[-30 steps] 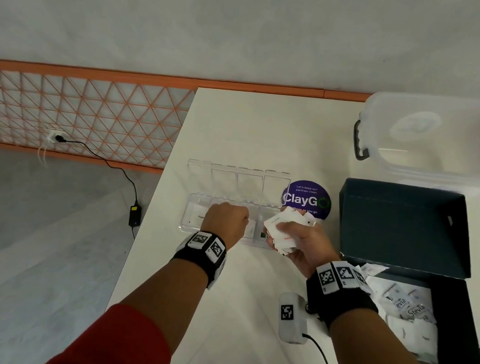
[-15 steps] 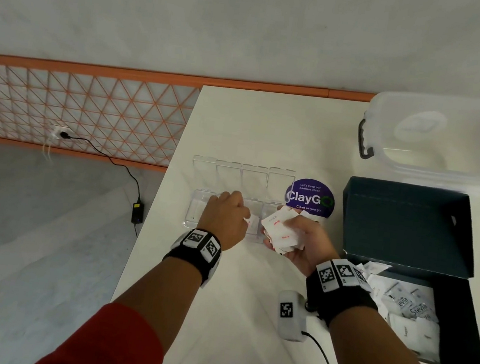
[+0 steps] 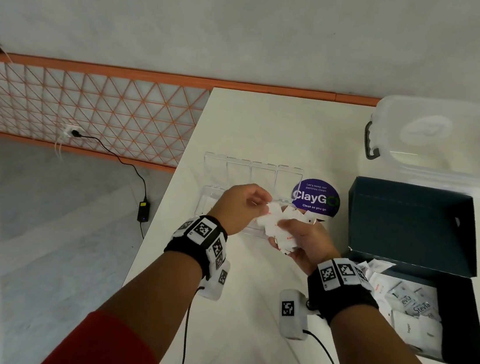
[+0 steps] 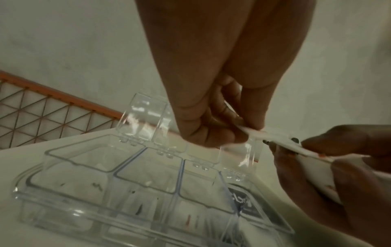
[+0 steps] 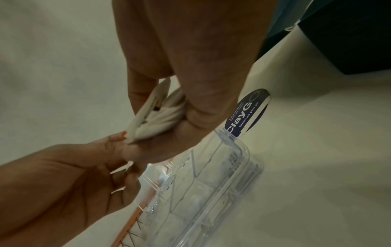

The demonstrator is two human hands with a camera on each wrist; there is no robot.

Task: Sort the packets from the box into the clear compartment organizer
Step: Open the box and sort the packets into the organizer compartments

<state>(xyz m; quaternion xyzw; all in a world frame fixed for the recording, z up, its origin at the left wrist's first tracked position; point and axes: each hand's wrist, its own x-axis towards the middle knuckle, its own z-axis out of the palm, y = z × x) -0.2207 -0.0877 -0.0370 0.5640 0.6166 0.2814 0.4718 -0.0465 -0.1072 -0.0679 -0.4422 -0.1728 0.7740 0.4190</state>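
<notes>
Both hands now meet — left hand (image 3: pixel 240 204) seemingly pinching top packet (image 3: pixel 270 220).

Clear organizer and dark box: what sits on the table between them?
In the head view, a round purple ClayGo sticker lies flat on the table between the clear organizer and the dark box.

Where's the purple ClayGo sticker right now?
In the head view, the ClayGo sticker lies flat on the white table, between the clear organizer's right end and the dark box, just beyond the hands.
</notes>
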